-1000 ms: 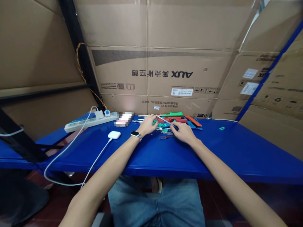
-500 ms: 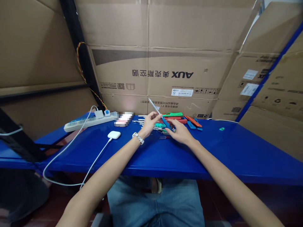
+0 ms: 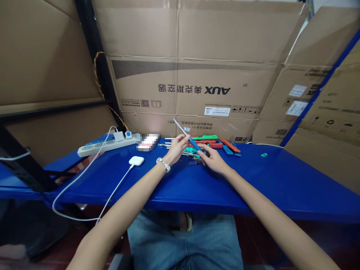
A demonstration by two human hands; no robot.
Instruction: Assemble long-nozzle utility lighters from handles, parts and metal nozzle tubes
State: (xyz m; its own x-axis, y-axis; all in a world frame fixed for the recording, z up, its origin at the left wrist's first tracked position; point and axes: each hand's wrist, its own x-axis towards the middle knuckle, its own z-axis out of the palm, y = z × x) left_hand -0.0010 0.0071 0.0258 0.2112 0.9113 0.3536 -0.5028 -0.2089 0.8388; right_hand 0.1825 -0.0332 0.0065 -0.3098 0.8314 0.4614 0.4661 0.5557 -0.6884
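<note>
A screwdriver [image 3: 194, 144] with a blue handle and a long metal shaft is held between my hands, tilted with its tip up and to the left. My left hand [image 3: 176, 150] pinches it where the shaft meets the handle. The fingers of my right hand [image 3: 215, 160] close around the lower end of the handle. Behind and under the hands lies a pile of tools, with a green-handled tool [image 3: 206, 137], red handles [image 3: 211, 144] and several metal shafts partly hidden by my left hand. A small clear-and-red screwdriver [image 3: 194, 163] lies just below the pile.
Orange and blue handles [image 3: 232, 148] lie right of the pile, and a small teal piece [image 3: 263, 155] farther right. On the left are a white earphone case [image 3: 136, 161] on a cable, a blurred-out phone [image 3: 148, 142] and a power strip [image 3: 108, 145]. Cardboard [image 3: 197, 71] walls the blue table [image 3: 270, 183].
The screwdriver has turned slightly, its tip shifting a little left and down. Both hands keep hold of it, and the right hand has shifted slightly. The view has moved slightly.
</note>
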